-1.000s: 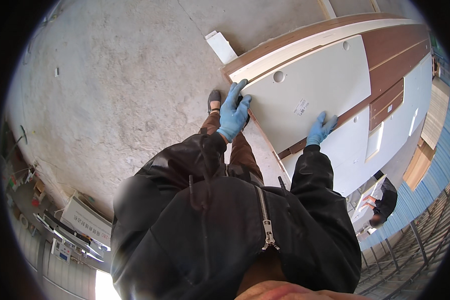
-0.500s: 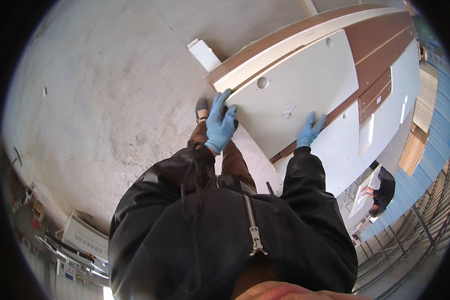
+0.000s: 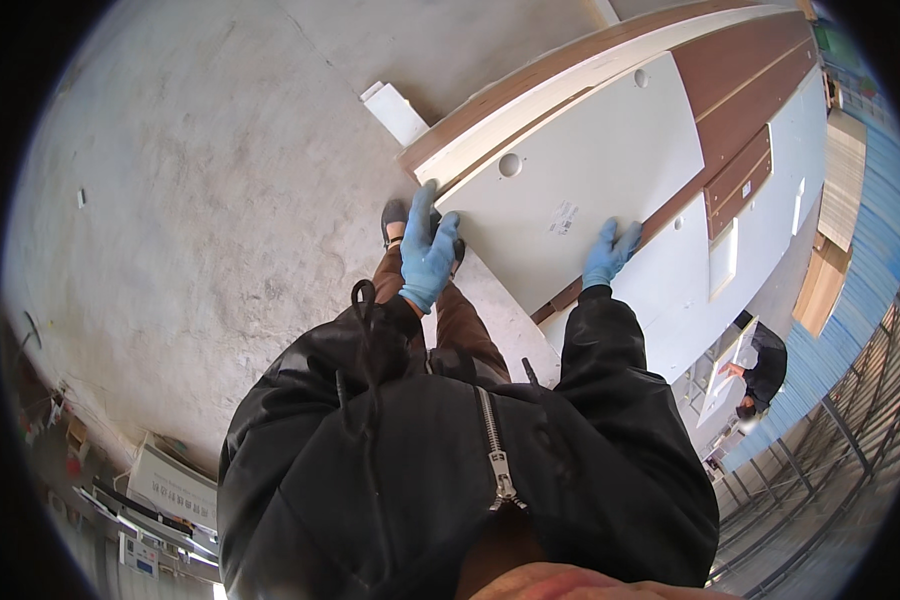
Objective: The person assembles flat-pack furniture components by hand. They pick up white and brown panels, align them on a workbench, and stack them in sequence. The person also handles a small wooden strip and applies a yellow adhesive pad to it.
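Observation:
A large white panel (image 3: 610, 140) lies flat on a stack of boards. It has round recesses and a small printed label (image 3: 564, 217). My left hand (image 3: 427, 258), in a light blue glove, grips the panel's near left corner, fingers along the edge and thumb apart from them. On the panel's right edge, my right hand (image 3: 608, 255), gloved the same way, takes hold with its fingertips; the underside of its grip is hidden. Brown boards (image 3: 750, 65) show beneath and beyond the panel. More white panels (image 3: 670, 290) lie to the right.
A small white block (image 3: 395, 113) sits on the concrete floor (image 3: 220, 180) beside the stack's left end. Another person (image 3: 767, 368) bends over a white panel at the right, near metal racks (image 3: 840, 440). Machinery (image 3: 145, 550) stands at the lower left.
The whole view has shifted slightly, so the stack sits a little further left. My left hand's fingers have spread a bit at the corner. The panel looks unmoved on the stack.

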Demonstrator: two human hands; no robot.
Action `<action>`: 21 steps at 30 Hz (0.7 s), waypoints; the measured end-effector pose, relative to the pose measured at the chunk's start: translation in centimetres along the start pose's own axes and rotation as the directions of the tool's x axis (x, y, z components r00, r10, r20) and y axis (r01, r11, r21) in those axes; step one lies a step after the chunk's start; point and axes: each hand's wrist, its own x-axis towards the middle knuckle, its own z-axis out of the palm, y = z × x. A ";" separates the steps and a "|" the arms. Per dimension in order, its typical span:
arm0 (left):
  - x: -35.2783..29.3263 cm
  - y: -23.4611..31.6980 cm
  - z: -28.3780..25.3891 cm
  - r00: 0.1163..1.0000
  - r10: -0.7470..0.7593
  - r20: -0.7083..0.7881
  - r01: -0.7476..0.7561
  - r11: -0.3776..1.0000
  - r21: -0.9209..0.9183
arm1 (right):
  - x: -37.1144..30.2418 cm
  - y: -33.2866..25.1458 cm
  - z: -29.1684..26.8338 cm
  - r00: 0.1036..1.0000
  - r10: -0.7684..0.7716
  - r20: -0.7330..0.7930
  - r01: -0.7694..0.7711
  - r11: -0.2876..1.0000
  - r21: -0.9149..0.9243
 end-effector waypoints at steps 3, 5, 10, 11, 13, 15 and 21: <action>-1.2 0.1 0.4 0.970 -0.223 -0.102 0.202 0.963 -0.178 | -0.1 -0.5 -0.1 1.000 0.000 -0.015 0.000 1.000 -0.012; -1.8 -0.1 0.8 0.949 -0.292 -0.121 0.262 0.941 -0.216 | -0.1 -0.7 -0.2 1.000 -0.010 -0.014 0.010 1.000 0.005; -1.8 -1.1 2.2 0.974 -0.198 -0.108 0.203 0.978 0.040 | 0.1 -0.5 -0.2 1.000 -0.006 0.004 0.006 0.999 0.036; -1.5 -1.2 2.3 0.971 -0.198 -0.135 0.220 0.960 0.171 | 0.1 -0.5 -0.2 1.000 -0.014 0.000 0.014 1.000 0.025; -1.1 -1.3 2.5 0.960 -0.235 -0.152 0.269 0.925 0.270 | 0.0 -0.4 -0.2 1.000 -0.023 -0.005 0.023 1.000 -0.004; -0.8 -1.2 2.6 0.959 -0.228 -0.170 0.273 0.903 0.332 | -0.1 -0.4 -0.2 1.000 -0.018 -0.014 0.018 0.999 -0.044; -0.9 -1.8 2.6 0.982 -0.081 -0.169 0.132 0.939 0.317 | -0.1 -0.5 -0.3 0.999 -0.025 -0.025 0.024 0.999 -0.043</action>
